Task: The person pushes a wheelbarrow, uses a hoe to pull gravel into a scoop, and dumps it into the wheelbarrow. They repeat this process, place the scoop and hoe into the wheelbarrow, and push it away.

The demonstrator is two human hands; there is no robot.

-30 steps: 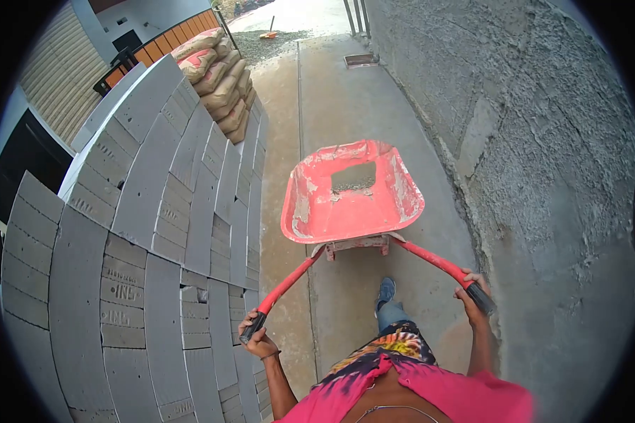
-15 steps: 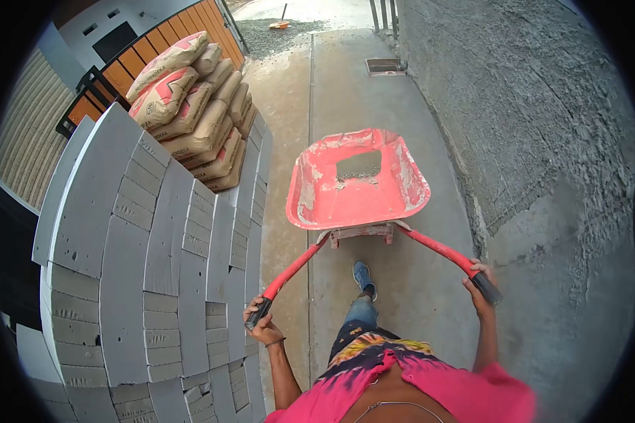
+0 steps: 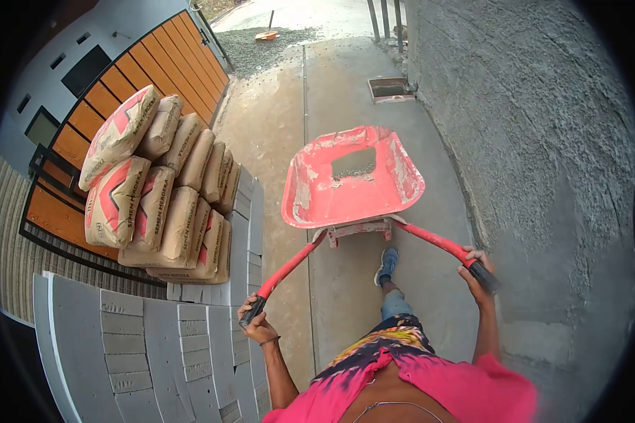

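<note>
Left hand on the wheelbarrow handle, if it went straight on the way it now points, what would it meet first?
Probably the red tray: the left hand points along its handle toward it. The grey blocks lie close beside, though depth is unclear.

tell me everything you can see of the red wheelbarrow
The wheelbarrow has a red metal-looking tray, scuffed and smeared with pale grey residue, with a little grey grit on its flat bottom. Two red tubular handles with black grips run back from a worn frame under the tray. The left hand grips one end, the right hand the other. It is on a concrete path beside a rough grey wall. Its wheel is hidden.
</note>
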